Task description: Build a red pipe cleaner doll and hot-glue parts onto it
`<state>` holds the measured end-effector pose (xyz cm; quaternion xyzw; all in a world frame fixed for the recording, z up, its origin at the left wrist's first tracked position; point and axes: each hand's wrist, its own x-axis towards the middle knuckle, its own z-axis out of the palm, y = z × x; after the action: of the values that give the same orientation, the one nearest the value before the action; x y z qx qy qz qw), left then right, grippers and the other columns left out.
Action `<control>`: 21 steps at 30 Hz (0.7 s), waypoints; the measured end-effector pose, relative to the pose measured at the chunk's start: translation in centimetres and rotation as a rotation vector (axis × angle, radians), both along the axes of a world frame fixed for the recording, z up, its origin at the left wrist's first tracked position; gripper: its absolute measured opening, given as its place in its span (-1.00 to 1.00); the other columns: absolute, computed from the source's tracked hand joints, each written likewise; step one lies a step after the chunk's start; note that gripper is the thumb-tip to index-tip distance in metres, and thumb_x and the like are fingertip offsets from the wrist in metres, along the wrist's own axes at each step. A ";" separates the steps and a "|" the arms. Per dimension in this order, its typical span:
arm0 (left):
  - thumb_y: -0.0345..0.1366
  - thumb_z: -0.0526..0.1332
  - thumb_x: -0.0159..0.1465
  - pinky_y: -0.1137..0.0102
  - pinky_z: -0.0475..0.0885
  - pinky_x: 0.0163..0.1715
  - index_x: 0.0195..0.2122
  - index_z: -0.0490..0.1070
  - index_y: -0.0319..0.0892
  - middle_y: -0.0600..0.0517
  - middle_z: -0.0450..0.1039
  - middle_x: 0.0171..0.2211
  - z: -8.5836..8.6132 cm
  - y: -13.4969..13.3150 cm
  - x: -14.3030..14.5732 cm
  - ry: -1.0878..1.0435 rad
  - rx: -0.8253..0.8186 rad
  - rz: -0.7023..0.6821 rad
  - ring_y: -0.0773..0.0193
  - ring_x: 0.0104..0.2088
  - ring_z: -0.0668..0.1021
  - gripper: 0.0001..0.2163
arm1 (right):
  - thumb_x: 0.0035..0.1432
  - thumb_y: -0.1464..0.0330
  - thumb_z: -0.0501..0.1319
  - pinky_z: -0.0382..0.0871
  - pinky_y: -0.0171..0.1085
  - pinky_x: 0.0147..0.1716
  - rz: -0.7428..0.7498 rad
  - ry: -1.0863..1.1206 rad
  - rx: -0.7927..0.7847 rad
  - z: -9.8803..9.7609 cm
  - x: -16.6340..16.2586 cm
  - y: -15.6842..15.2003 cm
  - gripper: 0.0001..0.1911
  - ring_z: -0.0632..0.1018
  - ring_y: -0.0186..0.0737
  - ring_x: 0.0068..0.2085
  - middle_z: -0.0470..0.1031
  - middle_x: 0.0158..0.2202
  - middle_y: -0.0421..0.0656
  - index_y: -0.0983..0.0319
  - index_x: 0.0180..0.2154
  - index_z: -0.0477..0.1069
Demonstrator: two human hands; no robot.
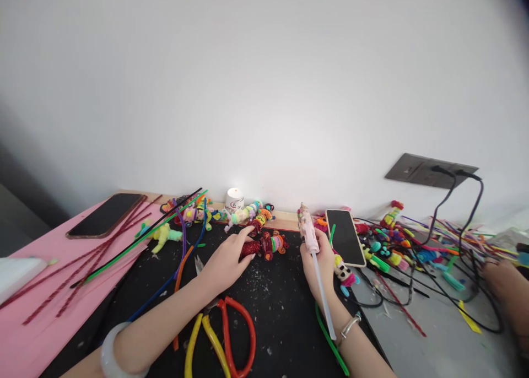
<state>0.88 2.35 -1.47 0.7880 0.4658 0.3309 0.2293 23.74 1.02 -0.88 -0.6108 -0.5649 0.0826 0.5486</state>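
My left hand (pixel 225 261) grips a fuzzy dark red coil of pipe cleaner (pixel 250 249) between thumb and fingers. Touching or just beside that coil is a striped pipe-cleaner figure (pixel 274 244) in red, orange and green; I cannot tell if they are joined. My right hand (pixel 321 263) is closed around a pale pink hot glue gun (pixel 307 228), its nozzle pointing away toward the wall. A long translucent glue stick (pixel 323 295) sticks out of its back over my wrist. Below my left hand lie red-handled scissors (pixel 250 334) and a yellow-handled tool (pixel 215 342), partly under my forearm.
A phone (pixel 106 215) and red pipe cleaners (pixel 93 251) lie on pink board at left. A paper cup (pixel 235 199) stands by the wall near finished figures. Rightward are another phone (pixel 345 237), black cables (pixel 433 279), a wall socket (pixel 430 170) and another person's hand (pixel 504 284).
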 end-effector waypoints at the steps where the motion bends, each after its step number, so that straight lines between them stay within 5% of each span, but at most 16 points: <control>1: -0.34 0.13 0.24 0.12 0.36 0.02 0.20 0.11 -0.11 -0.11 0.45 -0.05 0.0 -0.1 -0.1 -0.001 0.002 -0.008 0.05 0.00 0.47 -0.51 | -0.03 0.43 0.11 0.33 -0.10 -0.16 -0.002 0.000 0.002 0.0 0.0 0.0 -0.62 0.47 -0.06 -0.20 0.48 -0.17 -0.05 0.26 -0.10 0.36; 6: -0.27 0.06 0.31 0.11 0.30 0.10 0.18 0.14 -0.12 -0.11 0.43 0.03 0.6 -0.3 -1.0 0.009 0.072 0.024 0.07 0.09 0.42 -0.59 | -0.03 0.41 0.12 0.35 -0.14 -0.20 -0.022 0.012 -0.003 0.2 -0.1 0.0 -0.64 0.48 -0.08 -0.23 0.48 -0.21 -0.06 0.26 -0.12 0.36; 15: -0.31 0.02 0.31 0.18 0.36 0.00 0.06 0.26 -0.16 -0.08 0.50 -0.11 1.5 0.0 -2.2 0.036 0.159 0.147 0.10 -0.04 0.50 -0.69 | -0.03 0.38 0.12 0.34 -0.12 -0.18 -0.036 0.010 -0.015 0.1 -0.1 0.1 -0.64 0.48 -0.05 -0.20 0.48 -0.19 -0.04 0.28 -0.12 0.35; 21: -0.26 0.03 0.32 0.28 0.41 -0.07 -0.04 0.33 -0.17 -0.05 0.55 -0.19 2.5 0.3 -3.5 -0.202 0.181 0.242 0.16 -0.14 0.57 -0.76 | -0.01 0.36 0.11 0.34 -0.14 -0.17 -0.035 0.032 -0.025 0.4 -0.2 0.0 -0.64 0.49 -0.06 -0.20 0.48 -0.19 -0.05 0.28 -0.12 0.36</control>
<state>-2.66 2.63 1.05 0.7064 0.5001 0.4740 0.1617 23.50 1.02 -0.51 -0.6260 -0.5442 0.0901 0.5512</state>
